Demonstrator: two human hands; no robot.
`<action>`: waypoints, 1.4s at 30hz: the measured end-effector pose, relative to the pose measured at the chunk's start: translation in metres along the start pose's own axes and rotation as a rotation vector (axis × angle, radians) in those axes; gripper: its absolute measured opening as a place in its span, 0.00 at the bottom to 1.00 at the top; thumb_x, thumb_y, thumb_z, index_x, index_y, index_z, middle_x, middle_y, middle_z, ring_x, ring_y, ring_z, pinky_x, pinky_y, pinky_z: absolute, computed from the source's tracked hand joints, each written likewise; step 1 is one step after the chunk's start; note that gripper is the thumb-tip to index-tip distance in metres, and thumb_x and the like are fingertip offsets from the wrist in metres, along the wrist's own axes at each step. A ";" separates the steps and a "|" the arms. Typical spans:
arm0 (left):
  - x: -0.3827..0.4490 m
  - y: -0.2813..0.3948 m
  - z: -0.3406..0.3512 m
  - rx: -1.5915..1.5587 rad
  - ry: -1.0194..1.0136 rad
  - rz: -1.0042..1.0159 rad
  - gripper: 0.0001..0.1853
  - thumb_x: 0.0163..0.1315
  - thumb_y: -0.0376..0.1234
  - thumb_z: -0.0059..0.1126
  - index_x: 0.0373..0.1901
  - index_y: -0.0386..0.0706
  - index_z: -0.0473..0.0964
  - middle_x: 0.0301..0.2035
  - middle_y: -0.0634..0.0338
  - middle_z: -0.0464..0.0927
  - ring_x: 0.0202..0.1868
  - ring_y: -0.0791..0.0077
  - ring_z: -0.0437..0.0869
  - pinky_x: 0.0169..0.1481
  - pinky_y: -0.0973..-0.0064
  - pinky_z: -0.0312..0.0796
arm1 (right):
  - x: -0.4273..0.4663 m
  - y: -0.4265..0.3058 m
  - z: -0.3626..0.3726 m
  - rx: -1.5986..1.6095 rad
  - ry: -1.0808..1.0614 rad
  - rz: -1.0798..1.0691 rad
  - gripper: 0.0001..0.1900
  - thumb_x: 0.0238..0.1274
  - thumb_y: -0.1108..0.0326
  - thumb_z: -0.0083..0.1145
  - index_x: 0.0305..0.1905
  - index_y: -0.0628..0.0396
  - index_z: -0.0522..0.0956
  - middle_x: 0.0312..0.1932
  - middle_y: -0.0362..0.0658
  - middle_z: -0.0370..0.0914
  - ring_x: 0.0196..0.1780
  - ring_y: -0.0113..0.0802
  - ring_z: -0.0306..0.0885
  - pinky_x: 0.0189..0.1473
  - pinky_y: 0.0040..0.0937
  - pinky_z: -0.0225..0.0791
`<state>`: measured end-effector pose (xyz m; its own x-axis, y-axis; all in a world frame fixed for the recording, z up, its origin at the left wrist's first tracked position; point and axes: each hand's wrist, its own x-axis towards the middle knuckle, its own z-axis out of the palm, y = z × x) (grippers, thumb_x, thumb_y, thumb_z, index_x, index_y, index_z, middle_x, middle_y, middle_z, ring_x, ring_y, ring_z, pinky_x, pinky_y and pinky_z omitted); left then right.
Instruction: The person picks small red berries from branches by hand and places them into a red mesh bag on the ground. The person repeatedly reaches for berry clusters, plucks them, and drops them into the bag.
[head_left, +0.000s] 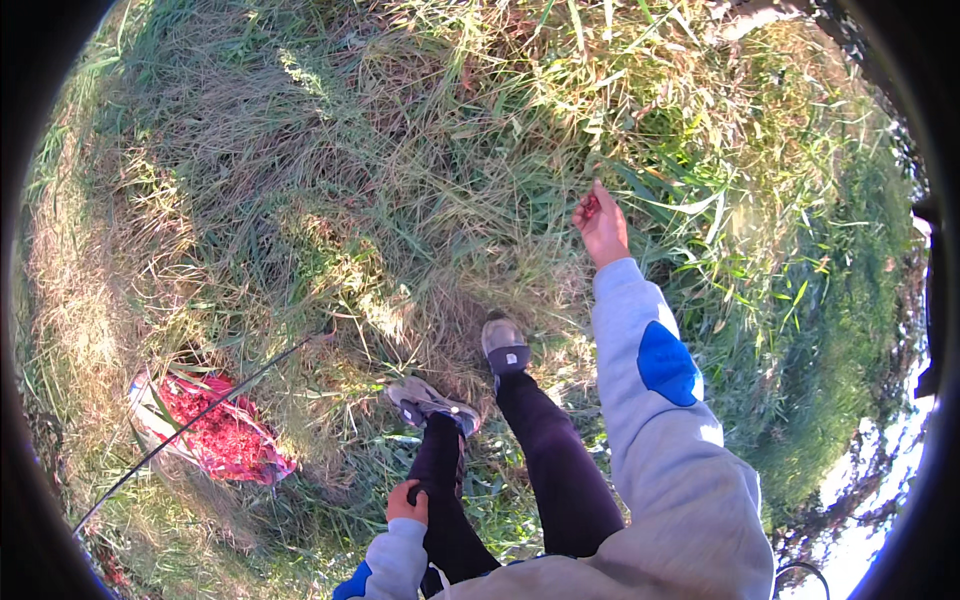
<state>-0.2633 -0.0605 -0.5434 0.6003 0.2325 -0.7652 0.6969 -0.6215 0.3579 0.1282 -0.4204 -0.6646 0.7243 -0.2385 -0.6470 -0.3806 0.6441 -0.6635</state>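
My right hand (602, 227) is stretched out ahead over tall grass, its fingers curled around a few small red berries (592, 206). Close beside it bend broad green grass blades (694, 204). Down by my left leg, my left hand (407, 503) is half curled against the dark trousers (437, 465); whether it holds anything is not visible. On the grass to the left lies a red and white bag (274, 471), its mouth spread wide. A heap of red berries (221, 435) fills it, and a few grass blades lie across its edge.
A thin dark rod (187, 426) slants across the view in front of the bag. My two shoes (504, 337) stand on matted, partly dry grass (390, 187). Taller green growth (810, 420) rises at the right, with bright light behind it.
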 end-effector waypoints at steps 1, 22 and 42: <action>0.004 0.006 -0.004 0.011 0.003 0.002 0.14 0.44 0.34 0.54 0.36 0.43 0.73 0.36 0.53 0.74 0.42 0.57 0.73 0.49 0.68 0.64 | 0.025 0.000 0.000 -0.158 0.071 -0.041 0.08 0.56 0.62 0.50 0.32 0.55 0.71 0.23 0.40 0.69 0.23 0.26 0.68 0.22 0.22 0.66; 0.067 0.051 -0.037 -0.129 0.071 0.118 0.14 0.44 0.27 0.52 0.36 0.37 0.71 0.36 0.51 0.74 0.41 0.62 0.75 0.49 0.72 0.64 | 0.191 0.088 -0.041 -1.273 0.563 -0.472 0.16 0.43 0.65 0.58 0.41 0.55 0.72 0.27 0.47 0.76 0.30 0.37 0.75 0.34 0.33 0.67; 0.029 0.019 -0.021 0.031 -0.077 0.052 0.13 0.44 0.34 0.54 0.33 0.43 0.73 0.34 0.53 0.74 0.40 0.57 0.74 0.47 0.68 0.66 | -0.025 0.033 0.011 0.530 -0.144 -0.054 0.08 0.58 0.62 0.48 0.37 0.55 0.70 0.24 0.37 0.66 0.24 0.23 0.60 0.23 0.20 0.55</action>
<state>-0.2239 -0.0498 -0.5476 0.6025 0.1415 -0.7854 0.6524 -0.6541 0.3827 0.1036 -0.3851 -0.6658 0.8203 -0.2037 -0.5344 -0.0259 0.9203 -0.3904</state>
